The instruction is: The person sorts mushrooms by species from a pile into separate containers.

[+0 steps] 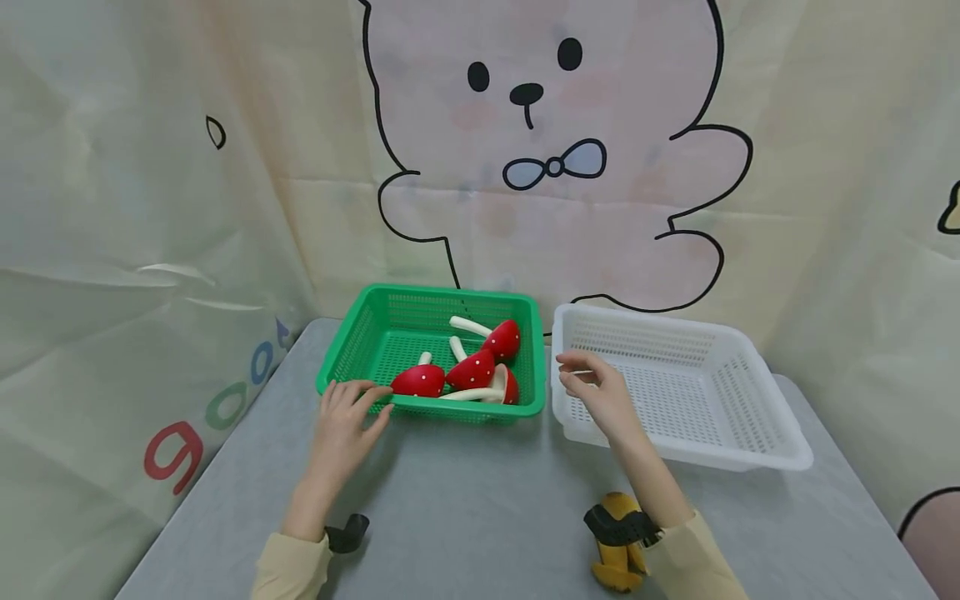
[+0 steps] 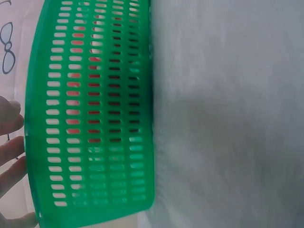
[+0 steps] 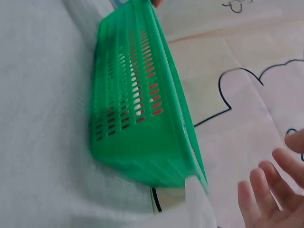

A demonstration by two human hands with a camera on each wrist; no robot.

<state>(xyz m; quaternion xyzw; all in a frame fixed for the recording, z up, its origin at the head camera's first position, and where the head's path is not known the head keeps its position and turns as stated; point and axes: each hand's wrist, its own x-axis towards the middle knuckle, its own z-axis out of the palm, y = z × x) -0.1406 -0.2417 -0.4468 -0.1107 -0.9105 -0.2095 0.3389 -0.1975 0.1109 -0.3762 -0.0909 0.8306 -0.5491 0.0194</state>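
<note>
Several red toy mushrooms [image 1: 471, 369] with white dots and pale stems lie in the green basket [image 1: 352, 337], mostly toward its right side. My left hand [image 1: 348, 425] is at the basket's front left rim, its relaxed fingers over the edge and the thumb outside. In the left wrist view, those fingers [image 2: 12, 152] show right at the rim. My right hand [image 1: 597, 387] hovers by the left side of the white basket [image 1: 750, 396], fingers loosely bent, with nothing in them. The right wrist view shows these fingers [image 3: 270, 183] apart from the green basket.
Yellow-brown toy mushrooms [image 1: 618, 558] lie on the grey tabletop [image 1: 480, 508], partly hidden by the right wrist and its black strap [image 1: 621, 527]. The two baskets stand side by side against a curtain [image 1: 555, 233] printed with a bear.
</note>
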